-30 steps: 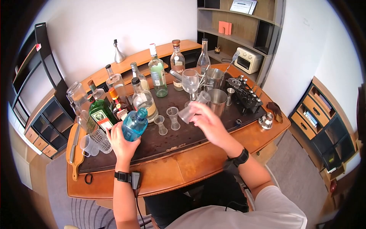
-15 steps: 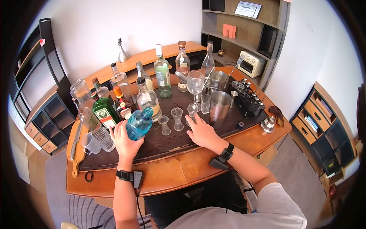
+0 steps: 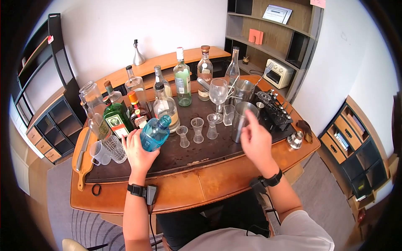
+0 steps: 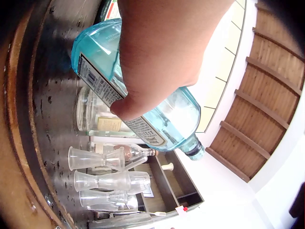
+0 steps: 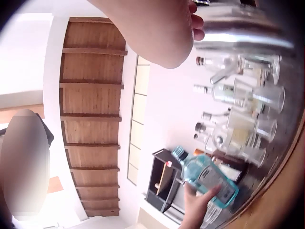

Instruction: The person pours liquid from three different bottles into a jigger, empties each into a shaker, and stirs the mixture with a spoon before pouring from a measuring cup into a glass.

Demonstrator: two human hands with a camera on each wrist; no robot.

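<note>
My left hand point(image 3: 140, 152) grips a blue glass bottle point(image 3: 155, 136) round its body; it is uncapped and tilted, its neck toward the upper right. In the left wrist view the thumb presses on the label of the bottle point(image 4: 178, 119). My right hand point(image 3: 257, 144) holds nothing, index finger extended, in front of a metal shaker tin point(image 3: 239, 121). Its fingertips point(image 5: 198, 34) overlap the tin in the right wrist view. Between the hands, three clear hourglass jiggers stand in a row: left jigger point(image 3: 183, 137), middle jigger point(image 3: 197, 131), right jigger point(image 3: 212, 127).
Several bottles crowd the left and back, including a green bottle point(image 3: 117, 119). A wine glass point(image 3: 218, 92) and small clear glass point(image 3: 228, 115) stand left of the tin. At right are a black rack point(image 3: 274, 113) and metal shaker top point(image 3: 295, 140); at left, a cutting board point(image 3: 82, 178) with knife.
My right hand set a clear jigger down beside the other two, let it go, and moved right to the shaker tin. The left hand keeps holding the blue bottle nearly in place.
</note>
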